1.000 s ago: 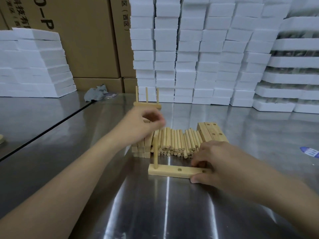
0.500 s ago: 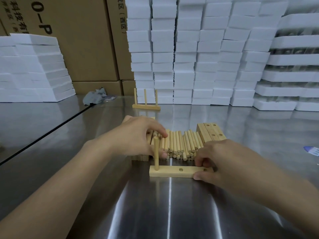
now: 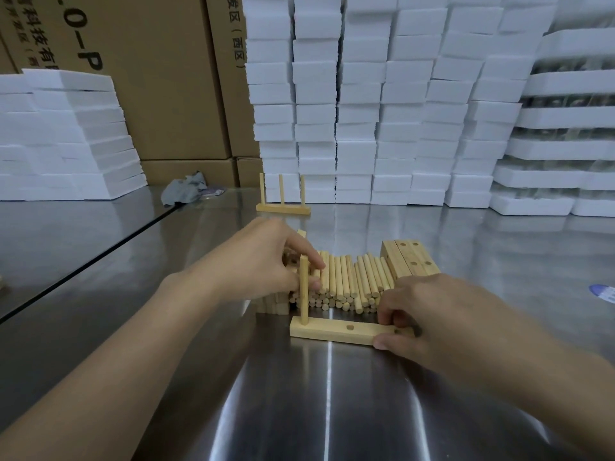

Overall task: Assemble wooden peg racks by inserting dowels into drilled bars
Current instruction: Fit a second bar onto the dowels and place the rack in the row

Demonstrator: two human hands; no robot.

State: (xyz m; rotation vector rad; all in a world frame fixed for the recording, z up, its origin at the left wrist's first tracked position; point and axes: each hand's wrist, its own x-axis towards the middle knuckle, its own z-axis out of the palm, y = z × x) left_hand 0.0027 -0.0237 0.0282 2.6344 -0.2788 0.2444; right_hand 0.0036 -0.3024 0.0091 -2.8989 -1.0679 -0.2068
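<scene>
The bar [image 3: 332, 333] lies on the steel table [image 3: 326, 410] near the person. One peg [image 3: 303, 291] stands upright in its left hole, and the middle hole [image 3: 350, 327] is empty. The right hand [image 3: 416, 314] grips the bar's right end, thumb on the near face and fingers curled over the top, where they half cover the right hole. The left hand [image 3: 266, 261] is curled down onto the left part of the dowel pile [image 3: 349, 284], just beyond the peg. Its fingertips touch the dowels, but I cannot tell whether one is pinched yet. The likeliest mishap is the left wrist or knuckles knocking the peg as the hand lifts away, because the peg stands directly between hand and bar. A loosely seated peg could tilt or pop out. Pulling one dowel from the heap could also roll its neighbours off the near edge toward the bar. The shiny table gives little friction, so a dowel pushed in crookedly might make the bar skate unless the right hand clamps it firmly. The fingers over the right hole will need to shift before that hole is filled.
</scene>
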